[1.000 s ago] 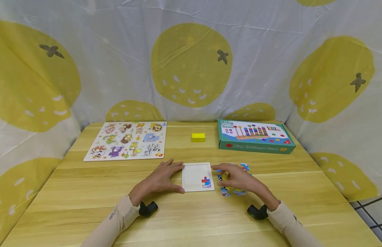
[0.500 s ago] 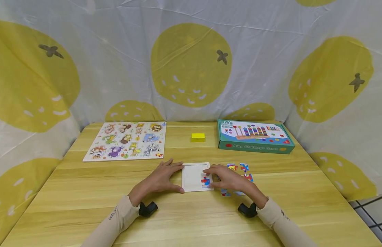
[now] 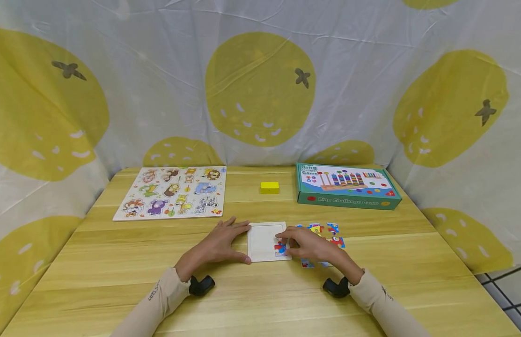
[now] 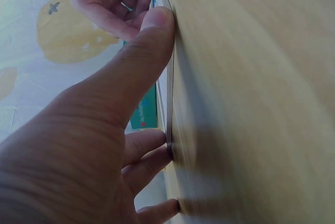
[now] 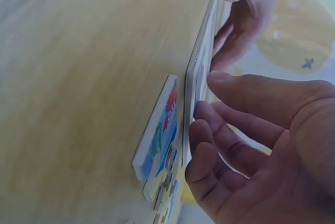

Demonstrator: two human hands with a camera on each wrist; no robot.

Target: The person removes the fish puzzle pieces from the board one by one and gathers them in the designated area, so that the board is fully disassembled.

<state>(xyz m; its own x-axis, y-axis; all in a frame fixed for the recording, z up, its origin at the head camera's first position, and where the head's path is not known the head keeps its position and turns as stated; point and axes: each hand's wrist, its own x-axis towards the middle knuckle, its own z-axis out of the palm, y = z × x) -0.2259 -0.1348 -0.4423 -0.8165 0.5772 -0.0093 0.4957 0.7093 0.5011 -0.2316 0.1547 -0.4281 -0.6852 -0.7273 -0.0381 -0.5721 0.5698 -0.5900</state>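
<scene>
The person's left hand (image 3: 223, 239) lies along the left edge of a small white puzzle tray (image 3: 260, 243), its thumb (image 4: 159, 20) at the near corner and its fingers spread toward the far one. A red and blue puzzle piece (image 3: 280, 249) lies in the tray's near right corner. Over the tray's right edge, the right hand (image 3: 308, 242) has its thumb and fingertips right at that piece, with a gap between thumb and index finger. More colourful puzzle pieces (image 3: 335, 242) lie on the table to the right, partly hidden under the right hand.
A white board of animal shapes (image 3: 172, 192) lies at the back left. A yellow block (image 3: 270, 188) sits behind the tray. To the back right is a green Ring Challenge Game box (image 3: 348, 187). A fruit-patterned curtain (image 3: 260, 89) hangs behind the wooden table (image 3: 260, 299).
The right hand has moved left from over the loose pieces onto the tray's right edge, beside the piece there, uncovering more loose pieces. The left hand has stayed in place.
</scene>
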